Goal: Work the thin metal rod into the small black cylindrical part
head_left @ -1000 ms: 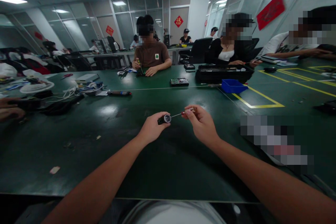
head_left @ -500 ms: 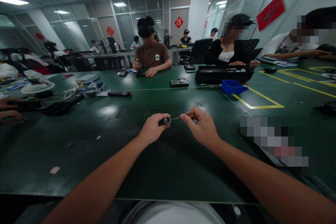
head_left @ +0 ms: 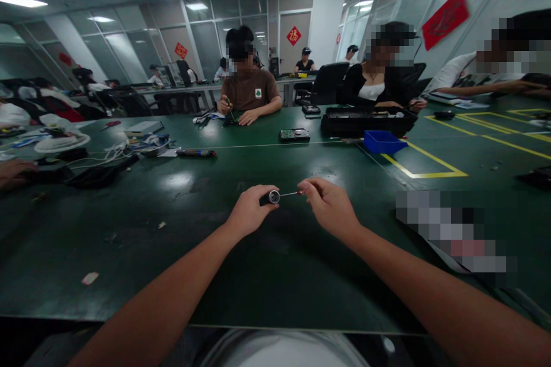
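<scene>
Over the green table, my left hand (head_left: 249, 209) is closed around a small dark cylindrical part (head_left: 273, 197), whose round, silver-rimmed end faces me. A thin screwdriver (head_left: 289, 193) with a red handle end is pinched in my right hand (head_left: 328, 203). Its metal shaft points left and reaches the rim of the cylindrical part; whether the tip is inside or only against it I cannot tell. Most of the screwdriver's handle is hidden by my right fingers.
A hard drive (head_left: 294, 135), a pen-shaped tool (head_left: 196, 152) and a blue bin (head_left: 384, 141) lie ahead. A long black housing (head_left: 368, 121) stands behind the bin. A white fan grille (head_left: 62, 142) with cables is at left. Several people sit around the table.
My right fingers have shifted slightly back on the screwdriver, so more of the shaft and the red handle end show. My left hand stays nearly still with the cylindrical part.
</scene>
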Demonstrator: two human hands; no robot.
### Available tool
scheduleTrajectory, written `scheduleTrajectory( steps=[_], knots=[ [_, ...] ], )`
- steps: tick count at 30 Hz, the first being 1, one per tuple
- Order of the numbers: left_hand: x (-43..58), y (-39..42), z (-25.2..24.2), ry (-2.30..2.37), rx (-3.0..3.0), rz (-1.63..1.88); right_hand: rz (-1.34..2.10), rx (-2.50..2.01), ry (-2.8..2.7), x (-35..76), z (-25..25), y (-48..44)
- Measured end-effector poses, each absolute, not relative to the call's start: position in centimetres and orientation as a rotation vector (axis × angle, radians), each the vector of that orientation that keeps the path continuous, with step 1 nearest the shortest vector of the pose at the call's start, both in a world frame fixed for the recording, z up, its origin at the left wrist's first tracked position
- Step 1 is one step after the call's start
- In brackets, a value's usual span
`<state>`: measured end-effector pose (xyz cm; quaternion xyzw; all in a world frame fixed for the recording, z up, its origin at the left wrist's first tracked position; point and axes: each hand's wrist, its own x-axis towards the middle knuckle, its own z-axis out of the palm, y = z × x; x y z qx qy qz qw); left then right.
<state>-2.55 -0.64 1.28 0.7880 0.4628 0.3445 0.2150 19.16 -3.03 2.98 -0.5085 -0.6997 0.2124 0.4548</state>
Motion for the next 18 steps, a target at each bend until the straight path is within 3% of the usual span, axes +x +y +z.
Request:
scheduleTrajectory(
  steps=[11,18],
  knots=[
    [-2.6,-0.5,1.2,1.296,2.235,0.930,0.616,-1.149,-1.727,19.4,2.5,-2.7],
    [-2.5,-0.8,1.8,1.324,2.243,0.911,0.833,-1.029,-1.396,18.8,1.8,-1.9]
  ],
)
